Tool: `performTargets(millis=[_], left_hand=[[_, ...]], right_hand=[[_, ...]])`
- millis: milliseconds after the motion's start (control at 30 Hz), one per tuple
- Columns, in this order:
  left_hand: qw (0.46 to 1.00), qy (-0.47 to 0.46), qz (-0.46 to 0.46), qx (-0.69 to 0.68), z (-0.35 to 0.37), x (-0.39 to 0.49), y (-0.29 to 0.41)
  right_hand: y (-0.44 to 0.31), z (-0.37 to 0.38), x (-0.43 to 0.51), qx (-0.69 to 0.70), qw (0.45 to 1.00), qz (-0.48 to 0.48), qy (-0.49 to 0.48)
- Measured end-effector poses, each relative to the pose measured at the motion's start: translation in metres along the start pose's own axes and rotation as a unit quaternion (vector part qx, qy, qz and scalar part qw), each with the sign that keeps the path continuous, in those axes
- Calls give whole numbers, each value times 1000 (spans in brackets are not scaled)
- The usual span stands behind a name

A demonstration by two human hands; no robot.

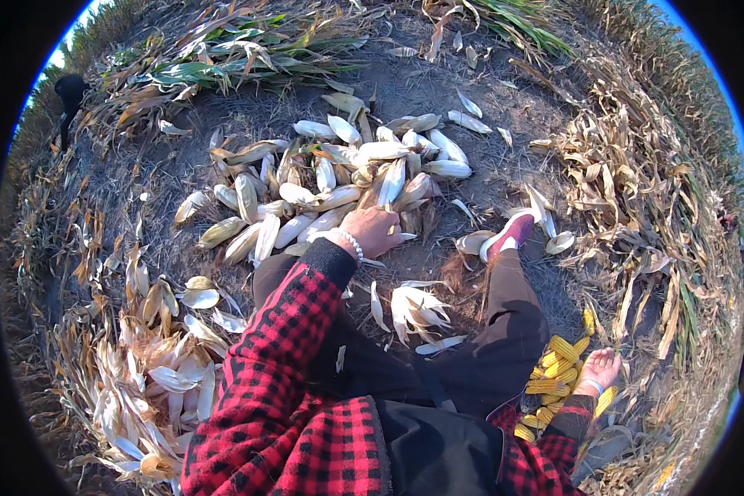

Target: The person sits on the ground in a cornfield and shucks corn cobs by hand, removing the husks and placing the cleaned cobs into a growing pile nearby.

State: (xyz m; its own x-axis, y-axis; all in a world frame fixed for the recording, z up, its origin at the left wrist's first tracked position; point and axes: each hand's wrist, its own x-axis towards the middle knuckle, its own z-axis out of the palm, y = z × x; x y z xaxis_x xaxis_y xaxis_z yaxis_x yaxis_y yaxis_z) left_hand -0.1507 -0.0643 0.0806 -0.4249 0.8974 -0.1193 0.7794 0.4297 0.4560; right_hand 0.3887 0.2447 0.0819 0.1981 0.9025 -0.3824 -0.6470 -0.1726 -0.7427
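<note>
My left hand (372,232), with a white beaded bracelet at the wrist, is at the near edge of a pile of maize ears in dry husks (328,186). Its fingers are curled against the base of a pale husked-over ear (392,181); whether they grip it is hidden. A pale pointed piece pokes out beside the fingers. Off to the right, my right hand (600,369) is palm up with its fingers apart, holding nothing. It is just beside a heap of bare yellow maize cobs (555,372). An emptied, splayed husk (416,310) rests on the soil between my legs.
A heap of stripped husks (167,384) lies at left. Dry maize stalks (626,180) are piled along the right, and greener stalks (223,59) lie at the far left. My right shoe (511,235) is among loose husks. A dark object (70,99) stands at the upper left.
</note>
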Motion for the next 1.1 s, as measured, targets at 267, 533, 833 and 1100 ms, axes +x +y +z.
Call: performTargets(millis=[267, 533, 833, 1100], left_hand=[[821, 300, -71, -481, -45, 36, -32], [763, 229, -148, -586, -50, 49, -36], [738, 214, -154, -621, -64, 49, -28], [673, 289, -127, -669, -77, 25, -27]], right_hand=[[322, 213, -61, -504, 725, 144, -446], [568, 288, -68, -739, 121, -374, -547], [537, 138, -71, -776, 68, -206, -592], [479, 131, -104, -663, 34, 108, -740]])
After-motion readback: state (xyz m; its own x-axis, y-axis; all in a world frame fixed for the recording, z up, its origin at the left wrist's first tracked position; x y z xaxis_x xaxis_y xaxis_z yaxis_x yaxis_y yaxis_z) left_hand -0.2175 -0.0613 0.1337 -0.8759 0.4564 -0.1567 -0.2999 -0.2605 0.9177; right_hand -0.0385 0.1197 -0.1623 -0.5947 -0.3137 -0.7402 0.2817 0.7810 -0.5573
